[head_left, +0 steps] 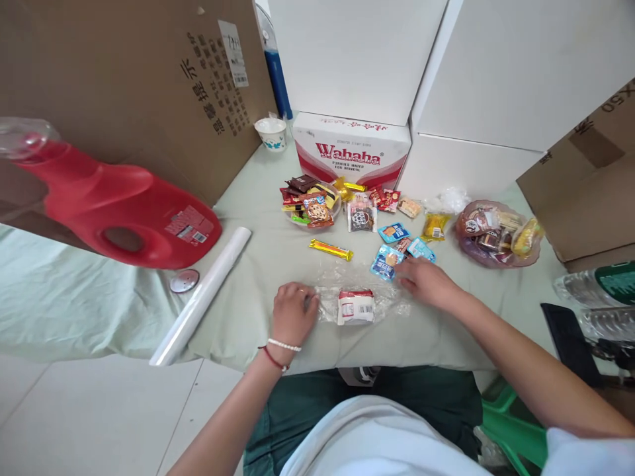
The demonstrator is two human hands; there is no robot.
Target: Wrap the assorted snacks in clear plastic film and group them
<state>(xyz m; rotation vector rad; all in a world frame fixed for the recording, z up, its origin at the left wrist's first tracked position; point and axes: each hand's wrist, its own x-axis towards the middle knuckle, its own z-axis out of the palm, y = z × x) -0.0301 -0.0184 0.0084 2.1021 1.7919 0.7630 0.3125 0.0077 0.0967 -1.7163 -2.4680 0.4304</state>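
Observation:
A clear sheet of plastic wrap [357, 277] lies on the pale green tablecloth [258, 291] in front of me. On it sits a small white and red snack packet [355, 305]. My left hand [294, 313] rests on the sheet's left edge with its fingers curled, pinching the film. My right hand [427, 281] lies on the sheet's right side, fingers stretched toward a blue packet [385, 263]. A yellow snack bar [331, 249] lies just beyond the wrap.
A roll of wrap [201, 295] and a round metal lid [184, 281] lie left, by a red detergent jug [119, 208]. Behind are a bowl of snacks [311, 201], loose packets, a pink bag of snacks [496, 233], a Wahaha box [351, 151], a paper cup [271, 133] and cartons.

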